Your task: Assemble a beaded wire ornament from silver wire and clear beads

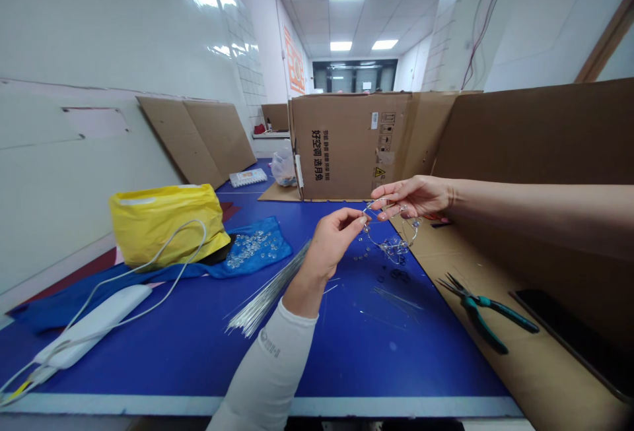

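Note:
A thin wire loop strung with clear beads hangs between my two hands above the blue tabletop. My left hand pinches the near side of the loop between thumb and forefinger. From the right, my right hand holds the upper part of the wire, its fingers partly extended around it. Below lie small dark rings, a few loose clear beads and some thin cut wires. A bundle of straight silvery wires lies left of my left forearm.
Green-handled long-nose pliers and a dark phone-like slab lie on cardboard at right. Clear beads rest on blue cloth beside a yellow bag. A white power strip is at left. A large carton walls off the back.

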Tool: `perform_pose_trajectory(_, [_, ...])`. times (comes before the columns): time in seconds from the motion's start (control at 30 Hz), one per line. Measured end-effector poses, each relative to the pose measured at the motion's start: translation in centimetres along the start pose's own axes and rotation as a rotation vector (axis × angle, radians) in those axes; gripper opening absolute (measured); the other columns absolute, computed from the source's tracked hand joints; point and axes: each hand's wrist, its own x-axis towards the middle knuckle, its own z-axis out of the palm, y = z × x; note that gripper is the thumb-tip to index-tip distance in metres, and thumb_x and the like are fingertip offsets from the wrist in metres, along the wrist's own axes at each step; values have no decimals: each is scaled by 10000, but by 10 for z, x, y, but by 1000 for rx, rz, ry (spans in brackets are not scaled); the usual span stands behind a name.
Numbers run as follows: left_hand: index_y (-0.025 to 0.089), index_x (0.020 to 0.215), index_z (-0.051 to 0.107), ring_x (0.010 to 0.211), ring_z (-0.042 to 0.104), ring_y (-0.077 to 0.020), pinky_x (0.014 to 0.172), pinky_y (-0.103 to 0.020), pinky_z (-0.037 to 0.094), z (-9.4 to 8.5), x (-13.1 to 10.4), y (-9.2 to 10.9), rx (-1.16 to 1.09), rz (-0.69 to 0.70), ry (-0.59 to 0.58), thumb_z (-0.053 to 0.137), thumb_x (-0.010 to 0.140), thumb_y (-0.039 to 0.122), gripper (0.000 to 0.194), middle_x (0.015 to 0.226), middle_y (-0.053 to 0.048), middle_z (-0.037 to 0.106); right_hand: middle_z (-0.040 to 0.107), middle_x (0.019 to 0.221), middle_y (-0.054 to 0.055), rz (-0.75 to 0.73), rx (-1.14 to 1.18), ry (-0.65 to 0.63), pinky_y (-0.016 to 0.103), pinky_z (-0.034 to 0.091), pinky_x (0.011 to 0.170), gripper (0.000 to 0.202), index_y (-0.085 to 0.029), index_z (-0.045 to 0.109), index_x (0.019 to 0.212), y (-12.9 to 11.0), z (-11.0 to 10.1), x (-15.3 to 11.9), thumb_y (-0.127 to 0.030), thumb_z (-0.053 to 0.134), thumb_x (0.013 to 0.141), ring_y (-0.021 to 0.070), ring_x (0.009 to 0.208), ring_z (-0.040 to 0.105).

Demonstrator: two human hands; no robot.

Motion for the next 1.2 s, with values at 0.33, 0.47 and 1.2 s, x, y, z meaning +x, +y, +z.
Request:
perform_pose_trajectory(0.33, [162, 859, 745, 819, 633, -163, 821, -318, 490, 0, 0, 0, -3, 5, 2, 733, 798, 295, 147, 855, -50, 736, 731, 1247, 123, 3, 14, 5, 169, 638, 654, 344, -149, 618, 1186, 1, -3, 1, 8, 471, 917, 191, 1084, 745])
perform_pose_trajectory(0.47, [164, 857, 742, 819, 631, -162, 823, -317, 489, 0, 0, 1, -1, 5, -1, 732, 799, 293, 142, 855, -47, 735, 741, 1230, 113, -2, 14, -14, 157, 628, 644, 350, -147, 621, 1187, 1, -4, 2, 10, 466, 914, 194, 1096, 740])
perform_pose_trajectory(1.2, [161, 839, 739, 812, 621, -162, 816, -312, 480, 0, 0, 1, -13, 2, 8, 743, 779, 300, 151, 841, -44, 724, 721, 1255, 137, 6, 23, 27, 164, 625, 596, 374, -144, 617, 1192, 2, -5, 4, 23, 457, 897, 207, 1090, 740])
